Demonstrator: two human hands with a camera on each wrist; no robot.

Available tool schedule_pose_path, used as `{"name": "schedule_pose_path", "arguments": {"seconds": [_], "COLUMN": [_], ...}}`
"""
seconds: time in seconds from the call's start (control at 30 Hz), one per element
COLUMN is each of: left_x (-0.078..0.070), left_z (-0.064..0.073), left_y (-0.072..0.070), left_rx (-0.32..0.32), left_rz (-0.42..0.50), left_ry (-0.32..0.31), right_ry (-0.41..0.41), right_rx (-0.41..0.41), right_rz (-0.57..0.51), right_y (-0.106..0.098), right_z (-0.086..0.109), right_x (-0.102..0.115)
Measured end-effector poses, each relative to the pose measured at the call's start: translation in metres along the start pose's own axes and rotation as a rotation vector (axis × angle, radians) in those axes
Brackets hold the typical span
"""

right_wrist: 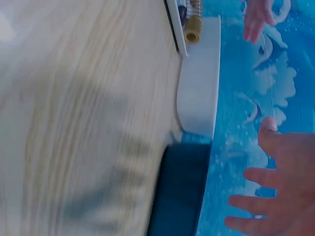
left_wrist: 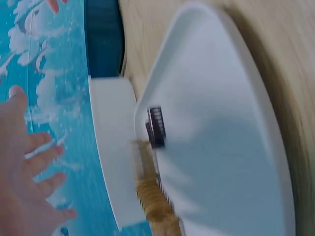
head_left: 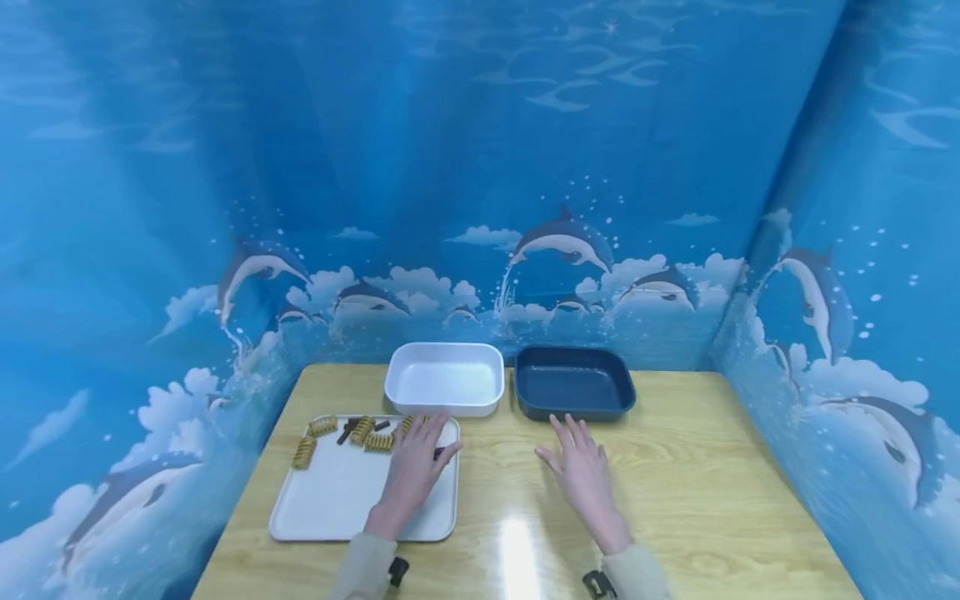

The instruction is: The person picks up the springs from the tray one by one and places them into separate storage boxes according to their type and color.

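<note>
My left hand [head_left: 415,467] hovers over the right part of a white tray [head_left: 330,508], its fingers spread and holding nothing. Along the tray's far side lie several gold ribbed coils [head_left: 303,452], like thick springs; one shows a hollow end in the right wrist view. Among them are several small dark pieces [head_left: 382,426]; a dark ribbed piece [left_wrist: 156,127] lies near the tray's rim. Part of this group is hidden behind the left hand in the head view. My right hand [head_left: 583,475], fingers also spread and holding nothing, is over the wooden table just in front of a navy dish [head_left: 573,414].
A white dish [head_left: 444,410] stands behind the tray, left of the navy dish. Both dishes sit at the back of the wooden table [head_left: 697,483]. A blue curtain [head_left: 420,208] with dolphins hangs behind and along both sides.
</note>
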State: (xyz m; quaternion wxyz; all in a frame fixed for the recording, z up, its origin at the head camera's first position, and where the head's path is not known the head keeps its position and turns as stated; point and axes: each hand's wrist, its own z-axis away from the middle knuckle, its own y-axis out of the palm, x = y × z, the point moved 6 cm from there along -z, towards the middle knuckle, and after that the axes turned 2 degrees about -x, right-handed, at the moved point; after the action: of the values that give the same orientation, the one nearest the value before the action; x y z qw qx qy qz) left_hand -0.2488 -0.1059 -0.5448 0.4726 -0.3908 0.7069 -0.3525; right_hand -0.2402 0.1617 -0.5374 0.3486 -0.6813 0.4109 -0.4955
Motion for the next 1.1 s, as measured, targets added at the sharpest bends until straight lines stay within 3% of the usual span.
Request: {"name": "schedule_pose_path", "arguments": {"seconds": [0.13,0.23,0.43,0.63,0.7,0.9,1.1], "left_x": [0.015,0.033,0.080,0.126,0.143,0.187,0.208], "left_z": [0.000,0.004,0.020,0.051,0.062,0.087,0.102], "left_y": [-0.018,-0.030,-0.047,-0.066,-0.069,-0.071,-0.067], "left_rx": [-0.079,-0.119,-0.106,-0.151,-0.138,-0.016,0.121], "left_rz": [0.050,0.051,-0.009,-0.087,-0.096,-0.171,-0.193], "left_ry": [0.024,0.028,-0.028,-0.091,-0.138,-0.274,-0.356], "right_ry": [-0.091,-0.149,-0.240,-0.309,-0.323,-0.369,-0.369], "right_rx": [-0.091,-0.102,0.043,0.180,0.213,0.296,0.347], "right_rz": [-0.037,-0.058,-0.062,-0.052,-0.036,0.058,0.168], "right_y": [0.006,0.017,0.045,0.075,0.083,0.103,0.118], "right_z": [-0.001,0.000,0.004,0.013,0.015,0.018,0.022], "right_x": [0.019,0.035,0.070,0.095,0.101,0.115,0.115]}}
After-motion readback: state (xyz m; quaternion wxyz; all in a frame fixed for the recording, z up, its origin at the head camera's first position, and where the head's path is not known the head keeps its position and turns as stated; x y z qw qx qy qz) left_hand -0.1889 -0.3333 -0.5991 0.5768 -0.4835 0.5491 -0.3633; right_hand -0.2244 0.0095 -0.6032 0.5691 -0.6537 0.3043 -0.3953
